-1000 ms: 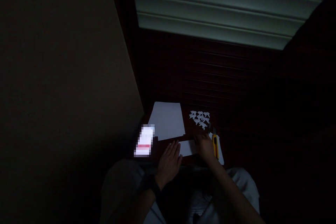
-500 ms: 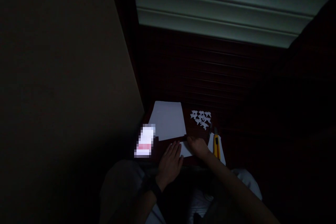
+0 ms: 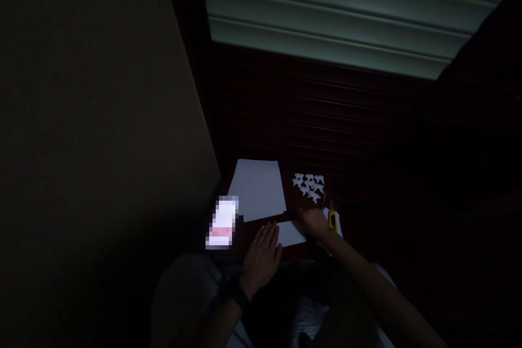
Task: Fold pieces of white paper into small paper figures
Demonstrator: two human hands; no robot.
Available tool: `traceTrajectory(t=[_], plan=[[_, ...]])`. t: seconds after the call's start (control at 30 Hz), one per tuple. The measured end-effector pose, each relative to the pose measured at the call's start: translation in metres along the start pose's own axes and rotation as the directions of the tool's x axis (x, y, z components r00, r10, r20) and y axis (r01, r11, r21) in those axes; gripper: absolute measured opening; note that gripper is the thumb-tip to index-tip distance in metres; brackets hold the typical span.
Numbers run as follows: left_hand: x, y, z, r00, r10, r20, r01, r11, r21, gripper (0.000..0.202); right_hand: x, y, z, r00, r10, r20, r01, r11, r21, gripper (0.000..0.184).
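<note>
The scene is very dark. My left hand (image 3: 261,258) lies flat with fingers stretched out on the left end of a small white paper piece (image 3: 291,232) on a dark table. My right hand (image 3: 315,223) rests on the paper's right end, fingers curled; whether it holds anything is hidden in the gloom. A yellow utility knife (image 3: 333,220) lies just right of my right hand on another white sheet. Beyond the hands, a cluster of several small folded white paper shapes (image 3: 309,186) sits on the table.
A larger white sheet (image 3: 259,189) lies at the back left of the table. A lit, blurred phone screen (image 3: 222,223) glows at the left edge. A beige wall (image 3: 101,119) stands to the left, dark wood panelling and a pale blind (image 3: 334,16) ahead.
My right hand slid left along the small paper, then back right toward the knife. My left hand stayed flat in place. The view shifted slightly.
</note>
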State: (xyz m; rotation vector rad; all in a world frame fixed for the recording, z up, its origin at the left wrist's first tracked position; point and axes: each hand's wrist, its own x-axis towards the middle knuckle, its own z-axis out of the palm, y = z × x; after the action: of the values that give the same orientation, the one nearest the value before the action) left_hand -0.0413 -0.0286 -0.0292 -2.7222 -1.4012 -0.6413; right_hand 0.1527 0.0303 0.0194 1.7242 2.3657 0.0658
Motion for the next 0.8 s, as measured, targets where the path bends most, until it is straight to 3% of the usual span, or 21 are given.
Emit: traceTrajectory(t=[0.23,0.43,0.8], plan=[[0.0,0.001,0.002,1.0,-0.013,-0.025,0.013,1.0,-0.01,0.049,0.006,-0.037,0.003,0.989,-0.135,-0.061,0.14,0.987,0.074,0.014],[-0.001,0.002,0.0,0.999,-0.038,-0.01,0.037,0.999,-0.027,0.047,0.0,-0.021,0.005,0.992,-0.128,-0.018,0.129,0.988,0.083,0.015],[0.0,0.001,0.002,1.0,-0.029,-0.008,0.029,0.999,-0.017,0.048,-0.01,0.01,0.011,1.0,0.019,-0.007,-0.018,0.999,0.034,0.017]])
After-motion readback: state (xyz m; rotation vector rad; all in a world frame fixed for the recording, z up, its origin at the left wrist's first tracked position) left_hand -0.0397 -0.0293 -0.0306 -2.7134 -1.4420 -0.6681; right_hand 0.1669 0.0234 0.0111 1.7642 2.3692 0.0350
